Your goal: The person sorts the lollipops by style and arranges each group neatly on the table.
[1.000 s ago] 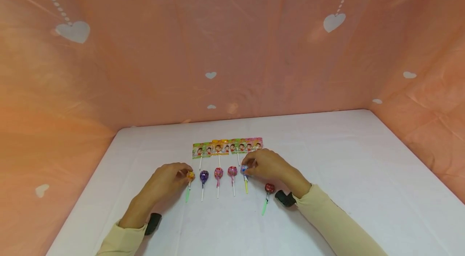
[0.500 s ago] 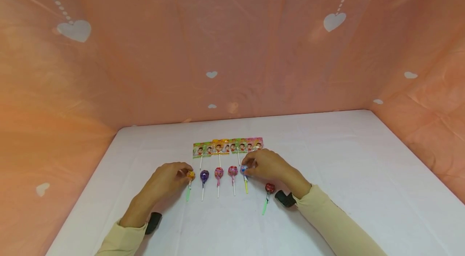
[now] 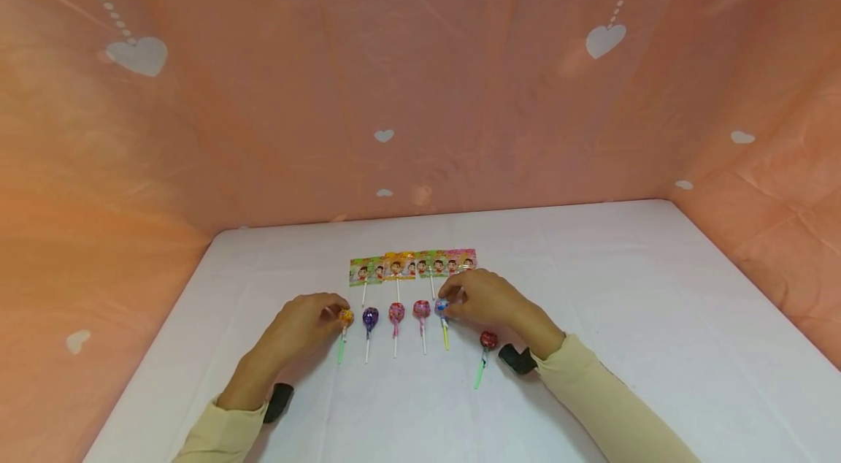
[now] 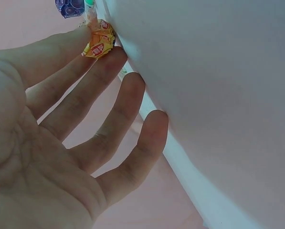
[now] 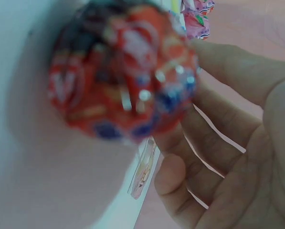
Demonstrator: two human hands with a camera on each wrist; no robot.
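My left hand (image 3: 304, 323) pinches the head of a yellow-orange lollipop (image 3: 345, 315) between thumb and fingers. Its green stick points toward me on the white table; in the left wrist view the wrapped yellow head (image 4: 100, 42) sits at the fingertips, the other fingers spread. At the row's right end, my right hand (image 3: 485, 299) pinches a blue lollipop (image 3: 442, 305) with a yellow stick, partly covered by the fingers. Between the hands lie a purple lollipop (image 3: 371, 317) and two pink lollipops, one (image 3: 396, 312) beside the other (image 3: 422, 309).
A red lollipop (image 3: 488, 340) with a green stick lies near my right wrist, large and blurred in the right wrist view. Behind the row, flat lollipops in green, orange (image 3: 398, 266) and pink packets overlap side by side. Orange cloth with hearts surrounds the white table (image 3: 624, 288).
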